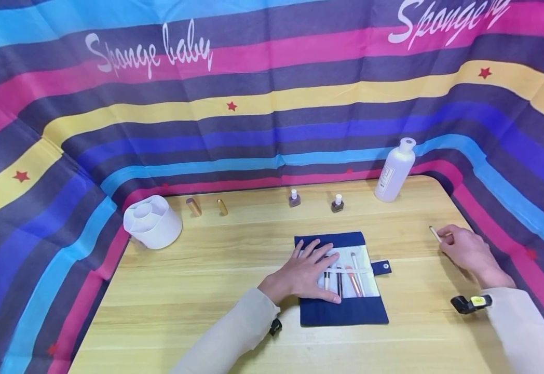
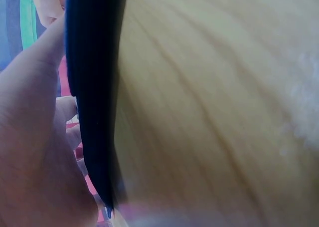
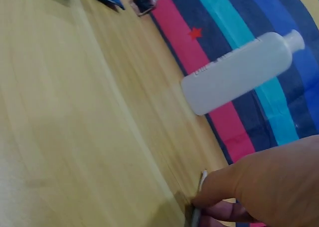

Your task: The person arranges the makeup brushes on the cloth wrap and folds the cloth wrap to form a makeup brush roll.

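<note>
The head camera looks forward and down from above onto the whole wooden table (image 1: 197,291) and the striped cloth backdrop (image 1: 262,130). The left wrist camera sits very near the tabletop, against the edge of the navy brush roll (image 2: 92,112). The right wrist camera looks low along the table toward the white bottle (image 3: 239,72), which the head view also shows.

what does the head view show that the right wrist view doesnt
Only the head view shows the left hand lying flat on the open brush roll, the brushes in it, the white cup, two gold tubes and a second polish bottle. Only the right wrist view shows, close up, the fingertips pinching the thin stick near the table. Both show the right hand, the stick, the table, the white bottle, one polish bottle and the striped cloth.
</note>
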Available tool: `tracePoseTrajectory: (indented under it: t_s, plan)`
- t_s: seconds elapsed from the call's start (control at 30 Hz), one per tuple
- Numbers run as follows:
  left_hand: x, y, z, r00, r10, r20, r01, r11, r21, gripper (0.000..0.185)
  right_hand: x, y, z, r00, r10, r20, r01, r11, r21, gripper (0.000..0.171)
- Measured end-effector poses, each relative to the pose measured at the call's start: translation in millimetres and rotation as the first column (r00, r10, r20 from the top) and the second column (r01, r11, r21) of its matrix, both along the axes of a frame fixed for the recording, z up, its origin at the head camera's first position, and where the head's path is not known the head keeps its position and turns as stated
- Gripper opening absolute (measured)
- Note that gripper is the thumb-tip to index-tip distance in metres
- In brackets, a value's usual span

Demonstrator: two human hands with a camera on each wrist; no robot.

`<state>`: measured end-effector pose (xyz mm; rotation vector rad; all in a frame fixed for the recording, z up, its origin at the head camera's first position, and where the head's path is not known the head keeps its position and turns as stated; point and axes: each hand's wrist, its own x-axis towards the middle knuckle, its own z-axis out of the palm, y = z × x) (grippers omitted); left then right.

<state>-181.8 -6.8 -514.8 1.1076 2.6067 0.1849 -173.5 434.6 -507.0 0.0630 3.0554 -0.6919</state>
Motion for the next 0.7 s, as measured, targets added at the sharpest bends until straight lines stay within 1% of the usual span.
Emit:
tracePoseTrajectory:
  t_s: [0.13,0.27,0.37,0.43,0.47,0.53,0.6,0.63,0.67,0.7]
  plan:
    - [0.2,0,-0.6,1.0,0.003,0.001,-0.003,1.0,0.001,0.11,-1.4,-8,-1.0,1.0,0.007,-0.001,-0.007,1.0,0.018,0.033]
    - [0.7,1,-2.1,1.0,-0.004,-0.006,0.003,1.0,-0.006,0.11,-2.5,-13,-1.6,1.0,0.027,0.011,-0.027,1.0,0.0,0.03]
    - [0.6,2,-3.5,1.0,-0.011,-0.011,0.01,1.0,-0.006,0.11,-5.3,-18,2.3,0.999,0.046,0.002,-0.046,0.997,-0.059,0.031]
    - [0.3,2,-3.2,1.0,-0.008,-0.014,0.008,1.0,-0.005,0.11,-8.4,-24,6.5,0.998,0.06,-0.022,-0.063,0.99,-0.128,0.032]
    - [0.1,1,-2.8,1.0,-0.005,-0.016,0.005,1.0,-0.006,0.11,-10.5,-27,8.6,0.997,0.074,-0.029,-0.078,0.98,-0.181,0.033]
    - [-0.1,1,-1.6,1.0,0.003,-0.014,-0.003,1.0,-0.007,0.11,-15.3,-36,12.0,0.994,0.098,-0.04,-0.106,0.949,-0.297,0.034]
    - [-0.2,0,-1.8,1.0,0.005,-0.011,-0.005,1.0,-0.005,0.11,-19.5,-45,14.2,0.993,0.111,-0.034,-0.115,0.899,-0.423,0.034]
    - [-0.2,0,-2.0,1.0,0.005,-0.008,-0.005,1.0,-0.004,0.11,-21.3,-50,14.9,0.993,0.118,-0.028,-0.117,0.867,-0.484,0.034]
    - [-0.3,0,-2.3,1.0,0.003,-0.007,-0.003,1.0,-0.003,0.11,-23.2,-55,15.3,0.992,0.128,-0.016,-0.115,0.824,-0.554,0.033]
    - [-0.3,0,-2.5,1.0,0.002,-0.007,-0.002,1.0,-0.001,0.11,-24.6,-61,15.6,0.991,0.132,-0.008,-0.109,0.787,-0.607,0.035]
